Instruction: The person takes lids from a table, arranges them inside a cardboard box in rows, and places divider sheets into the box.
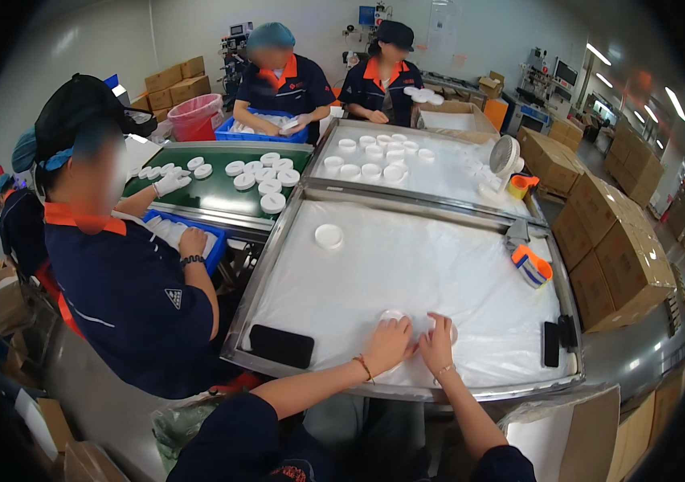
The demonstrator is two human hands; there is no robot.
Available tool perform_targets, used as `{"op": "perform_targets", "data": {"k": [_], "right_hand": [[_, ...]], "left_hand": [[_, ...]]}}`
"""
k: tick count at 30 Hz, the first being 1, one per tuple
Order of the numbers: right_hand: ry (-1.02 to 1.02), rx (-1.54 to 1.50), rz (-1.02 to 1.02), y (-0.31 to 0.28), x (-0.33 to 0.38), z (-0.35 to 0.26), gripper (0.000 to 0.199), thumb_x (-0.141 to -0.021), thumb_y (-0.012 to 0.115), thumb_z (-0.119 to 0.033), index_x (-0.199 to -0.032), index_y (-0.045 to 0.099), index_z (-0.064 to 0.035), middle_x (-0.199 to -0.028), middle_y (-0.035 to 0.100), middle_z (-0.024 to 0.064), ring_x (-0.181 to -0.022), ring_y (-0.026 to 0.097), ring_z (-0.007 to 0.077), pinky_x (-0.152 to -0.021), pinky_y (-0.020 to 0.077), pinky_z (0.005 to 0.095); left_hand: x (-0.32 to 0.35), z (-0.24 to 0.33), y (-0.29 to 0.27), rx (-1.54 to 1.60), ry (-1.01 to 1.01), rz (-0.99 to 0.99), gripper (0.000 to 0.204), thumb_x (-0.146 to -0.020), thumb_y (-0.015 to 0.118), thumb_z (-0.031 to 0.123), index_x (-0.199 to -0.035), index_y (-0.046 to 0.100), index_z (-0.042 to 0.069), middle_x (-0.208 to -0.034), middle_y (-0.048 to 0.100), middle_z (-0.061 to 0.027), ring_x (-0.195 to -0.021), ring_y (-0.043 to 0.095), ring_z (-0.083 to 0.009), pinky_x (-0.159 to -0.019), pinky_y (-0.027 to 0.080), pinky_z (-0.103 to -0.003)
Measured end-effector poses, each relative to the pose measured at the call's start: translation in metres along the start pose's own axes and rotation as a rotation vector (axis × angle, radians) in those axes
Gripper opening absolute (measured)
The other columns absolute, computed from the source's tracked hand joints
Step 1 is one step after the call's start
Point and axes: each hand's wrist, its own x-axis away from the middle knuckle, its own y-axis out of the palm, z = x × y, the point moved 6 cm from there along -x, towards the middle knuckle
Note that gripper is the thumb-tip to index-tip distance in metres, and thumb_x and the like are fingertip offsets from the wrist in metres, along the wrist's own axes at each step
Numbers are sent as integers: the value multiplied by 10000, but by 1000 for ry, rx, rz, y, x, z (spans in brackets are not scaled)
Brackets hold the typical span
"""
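Observation:
My left hand (pixel 388 341) rests on a round white cap (pixel 391 316) near the front edge of a metal tray lined with white film (pixel 406 265). My right hand (pixel 437 341) lies right beside it, its fingers over another white cap (pixel 451 330) that is mostly hidden. Both hands press down on the film with fingers curled. A single white cap (pixel 329 235) lies alone farther back on the tray.
A black phone (pixel 281 345) lies at the tray's front left, tape dispensers (pixel 532 265) at the right. A second tray (pixel 439 173) behind holds several caps. Three seated co-workers handle caps at a green conveyor (pixel 214 189). Cardboard boxes (pixel 615 257) stack at the right.

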Motion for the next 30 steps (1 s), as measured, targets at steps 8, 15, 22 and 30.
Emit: {"op": "perform_targets", "data": {"k": [8, 15, 22, 30], "right_hand": [[-98, 356, 66, 27, 10, -26, 553, -738, 683, -111, -1244, 474, -29, -1159, 473, 194, -1067, 491, 371, -892, 415, 457], [-69, 421, 23, 36, 13, -19, 584, -692, 683, -124, -1238, 488, -51, -1082, 540, 165, -1031, 524, 356, -865, 415, 475], [-54, 469, 49, 33, 20, -22, 561, -748, 672, -86, -1271, 470, -63, -1056, 547, 148, -995, 529, 344, -871, 406, 485], [-135, 624, -133, 44, 3, -36, 656, -786, 602, -17, -1399, 411, -153, -1013, 555, 141, -927, 558, 340, -783, 459, 465]], "left_hand": [[11, -66, -20, 463, 71, 74, 138, -814, 619, 165, -932, 637, 97, -1083, 585, -84, -1036, 544, -287, -902, 402, -454], [-54, -232, -28, -58, -374, 385, 440, -807, 631, 185, -1221, 541, 64, -1315, 515, -164, -1264, 440, -322, -969, 396, -460], [-51, -202, -15, 42, -268, 275, 208, -808, 614, 179, -992, 609, 82, -1042, 628, -101, -1004, 564, -297, -806, 437, -459], [-12, -83, -38, 410, -40, 103, 182, -909, 551, 189, -843, 635, 42, -914, 653, -97, -836, 597, -286, -785, 433, -422]]}}
